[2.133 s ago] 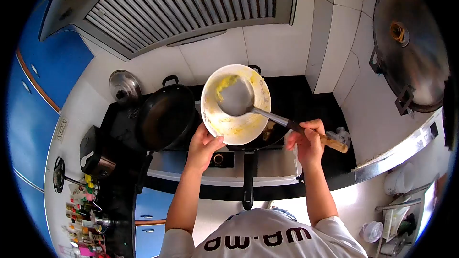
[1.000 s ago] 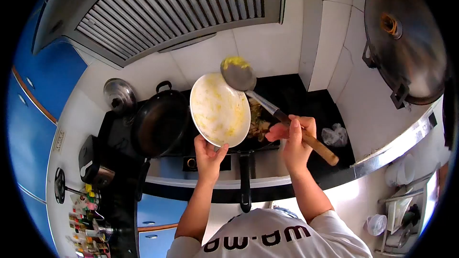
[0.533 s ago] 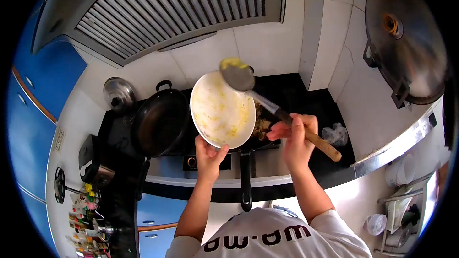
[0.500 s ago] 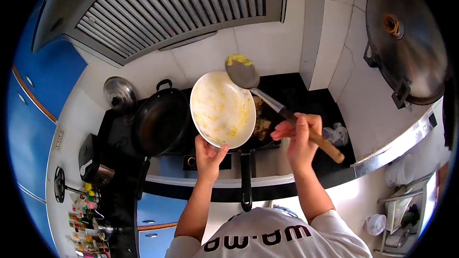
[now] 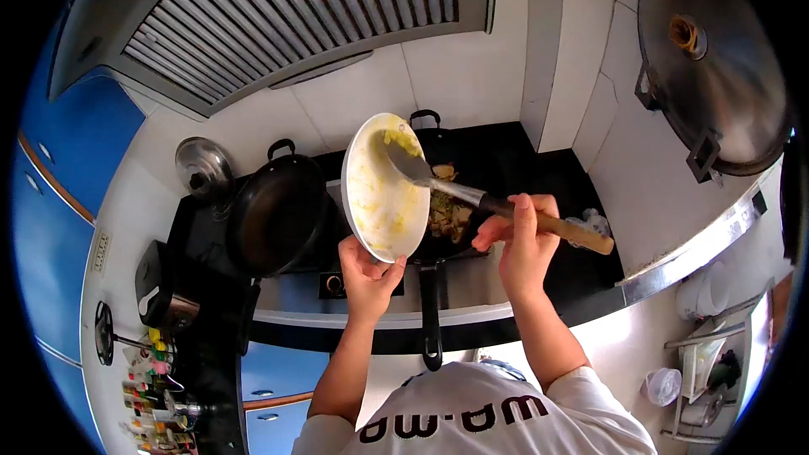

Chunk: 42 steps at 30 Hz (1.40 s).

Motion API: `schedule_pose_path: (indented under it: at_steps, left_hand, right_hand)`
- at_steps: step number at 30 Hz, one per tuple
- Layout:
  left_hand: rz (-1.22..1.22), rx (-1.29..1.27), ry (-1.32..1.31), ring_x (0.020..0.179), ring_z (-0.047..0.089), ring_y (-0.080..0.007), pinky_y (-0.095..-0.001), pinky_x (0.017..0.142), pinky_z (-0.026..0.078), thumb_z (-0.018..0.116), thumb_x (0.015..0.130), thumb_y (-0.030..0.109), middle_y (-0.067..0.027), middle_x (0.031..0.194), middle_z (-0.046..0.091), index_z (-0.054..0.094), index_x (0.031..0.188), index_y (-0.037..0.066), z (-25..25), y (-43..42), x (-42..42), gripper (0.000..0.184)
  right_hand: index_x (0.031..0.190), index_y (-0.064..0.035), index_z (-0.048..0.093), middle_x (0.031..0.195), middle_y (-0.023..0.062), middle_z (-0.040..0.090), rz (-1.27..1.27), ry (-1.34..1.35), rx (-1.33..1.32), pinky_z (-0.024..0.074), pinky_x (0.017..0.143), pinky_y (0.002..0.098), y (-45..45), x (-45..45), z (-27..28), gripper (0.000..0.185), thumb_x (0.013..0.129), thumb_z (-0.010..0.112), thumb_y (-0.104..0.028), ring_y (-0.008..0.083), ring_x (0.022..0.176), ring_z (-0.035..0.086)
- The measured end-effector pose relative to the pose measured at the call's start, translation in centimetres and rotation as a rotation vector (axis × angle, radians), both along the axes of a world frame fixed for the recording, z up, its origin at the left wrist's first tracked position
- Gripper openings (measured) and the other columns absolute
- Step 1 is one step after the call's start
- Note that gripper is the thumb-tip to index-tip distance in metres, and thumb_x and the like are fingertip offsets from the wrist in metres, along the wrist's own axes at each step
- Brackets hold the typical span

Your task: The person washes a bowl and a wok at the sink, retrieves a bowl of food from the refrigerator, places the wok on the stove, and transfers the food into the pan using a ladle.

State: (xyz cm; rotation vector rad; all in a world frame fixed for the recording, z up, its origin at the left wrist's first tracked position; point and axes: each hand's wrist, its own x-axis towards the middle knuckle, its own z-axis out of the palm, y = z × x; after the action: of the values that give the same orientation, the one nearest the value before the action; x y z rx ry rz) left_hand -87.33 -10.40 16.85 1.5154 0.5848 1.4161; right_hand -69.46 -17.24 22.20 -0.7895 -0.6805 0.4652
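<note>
My left hand (image 5: pixel 369 276) grips the near rim of a white bowl (image 5: pixel 371 194), which is tilted toward the right and smeared inside with yellow residue. Wrapped round the wooden handle of a spatula (image 5: pixel 459 191) is my right hand (image 5: pixel 524 251). The spatula's metal head lies inside the bowl near its far rim, against some yellow food (image 5: pixel 403 141). Below and right of the bowl sits a black frying pan (image 5: pixel 431 320) on the stove, holding browned food pieces (image 5: pixel 448 217). The bowl and spatula hide part of this pan.
On the left burner stands a dark wok (image 5: pixel 276 219), with a metal lid (image 5: pixel 204 167) behind it. A large wok lid (image 5: pixel 716 76) hangs on the right wall. Several seasoning bottles (image 5: pixel 156 404) line the left. Crumpled clear plastic (image 5: pixel 590 223) lies right of the stove. The range hood (image 5: pixel 295 25) hangs overhead.
The bowl has tipped further to the right. The spatula head has moved from beyond the rim into the bowl, and more of the pan's food is visible.
</note>
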Motion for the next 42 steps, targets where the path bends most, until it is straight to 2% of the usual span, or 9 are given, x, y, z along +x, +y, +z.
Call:
schedule_pose_path:
  at_steps: [9, 14, 18, 24, 25, 32, 33, 37, 42]
  left_hand:
    - [-0.029, -0.255, -0.046, 0.117, 0.044, -0.0206, -0.0345, 0.087, 0.046, 0.063, 0.072, -0.002, -0.0115, 0.124, 0.044, 0.032, 0.126, 0.003, 0.1, 2.1, -3.9, 0.063]
    - [-0.155, -0.354, 0.070, 0.103, 0.057, -0.0228, -0.0377, 0.079, 0.053, 0.059, 0.079, 0.014, -0.0133, 0.116, 0.051, 0.039, 0.122, -0.001, 4.4, 4.6, -6.9, 0.050]
    - [-0.246, -0.396, 0.292, 0.094, 0.060, -0.0198, -0.0332, 0.070, 0.056, 0.055, 0.082, 0.025, -0.0135, 0.107, 0.057, 0.045, 0.118, -0.003, 7.1, 5.8, -7.1, 0.046]
    - [-0.319, -0.428, 0.405, 0.090, 0.062, -0.0179, -0.0327, 0.073, 0.054, 0.053, 0.083, 0.032, -0.0110, 0.101, 0.061, 0.050, 0.115, -0.002, 8.3, 6.9, -6.4, 0.048]
    - [-0.327, -0.378, 0.394, 0.085, 0.062, -0.0187, -0.0319, 0.064, 0.056, 0.054, 0.082, 0.038, -0.0122, 0.095, 0.061, 0.052, 0.111, -0.005, 8.5, 6.7, -5.9, 0.053]
    - [-0.379, -0.338, 0.591, 0.080, 0.063, -0.0160, -0.0281, 0.065, 0.055, 0.055, 0.082, 0.035, -0.0111, 0.096, 0.062, 0.052, 0.111, -0.005, 9.5, 6.1, -3.9, 0.050]
    - [-0.381, -0.337, 0.595, 0.080, 0.063, -0.0160, -0.0281, 0.065, 0.055, 0.055, 0.082, 0.035, -0.0111, 0.096, 0.062, 0.052, 0.111, -0.005, 9.5, 6.1, -3.8, 0.050]
    - [-0.376, -0.377, 0.553, 0.081, 0.063, -0.0172, -0.0279, 0.065, 0.055, 0.056, 0.082, 0.038, -0.0111, 0.095, 0.062, 0.054, 0.110, -0.004, 8.8, 6.6, -4.0, 0.051]
    - [-0.320, -0.372, 0.471, 0.080, 0.064, -0.0179, -0.0275, 0.063, 0.055, 0.054, 0.082, 0.041, -0.0112, 0.094, 0.062, 0.056, 0.109, -0.004, 9.2, 6.8, -5.1, 0.053]
  right_hand:
    - [0.094, 0.0017, 0.047, 0.068, 0.0169, 0.060, 0.066, -0.468, 0.035, 0.0521, 0.050, 0.0311, -1.9, 5.6, 0.4, 0.021, 0.090, 0.051, -0.018, 0.0212, 0.055, 0.061]
    - [0.090, 0.0042, 0.055, 0.073, 0.0123, 0.061, 0.346, -0.620, -0.045, 0.0520, 0.056, 0.0265, -2.0, 10.7, 3.0, 0.010, 0.083, 0.052, -0.002, 0.0163, 0.060, 0.060]
    - [0.086, 0.0040, 0.058, 0.072, 0.0121, 0.060, 0.544, -0.754, -0.129, 0.0513, 0.055, 0.0255, -0.6, 12.1, 6.1, 0.008, 0.079, 0.055, 0.000, 0.0163, 0.060, 0.060]
    - [0.084, 0.0048, 0.058, 0.069, 0.0114, 0.061, 0.819, -0.866, -0.260, 0.0513, 0.052, 0.0249, 1.4, 13.3, 8.7, 0.009, 0.077, 0.055, 0.000, 0.0159, 0.055, 0.060]
    - [0.084, 0.0044, 0.058, 0.069, 0.0114, 0.061, 0.827, -0.871, -0.273, 0.0509, 0.051, 0.0246, 1.7, 13.2, 8.7, 0.009, 0.077, 0.055, 0.000, 0.0159, 0.055, 0.060]
    - [0.084, 0.0044, 0.058, 0.065, 0.0137, 0.061, 1.097, -0.813, -0.306, 0.0492, 0.046, 0.0258, 5.4, 12.4, 8.3, 0.014, 0.074, 0.054, -0.005, 0.0186, 0.049, 0.059]
    - [0.080, 0.0047, 0.057, 0.064, 0.0182, 0.060, 1.148, -0.731, -0.314, 0.0502, 0.043, 0.0281, 6.1, 12.5, 7.9, 0.013, 0.071, 0.052, -0.003, 0.0222, 0.047, 0.059]
    - [0.081, 0.0024, 0.057, 0.062, 0.0202, 0.060, 1.280, -0.509, -0.236, 0.0487, 0.041, 0.0293, 7.8, 13.4, 5.0, 0.017, 0.072, 0.051, -0.011, 0.0227, 0.043, 0.057]
    - [0.080, 0.0031, 0.056, 0.061, 0.0187, 0.060, 1.087, -0.507, -0.159, 0.0481, 0.040, 0.0291, 6.3, 15.7, 5.9, 0.016, 0.072, 0.050, -0.009, 0.0222, 0.042, 0.056]
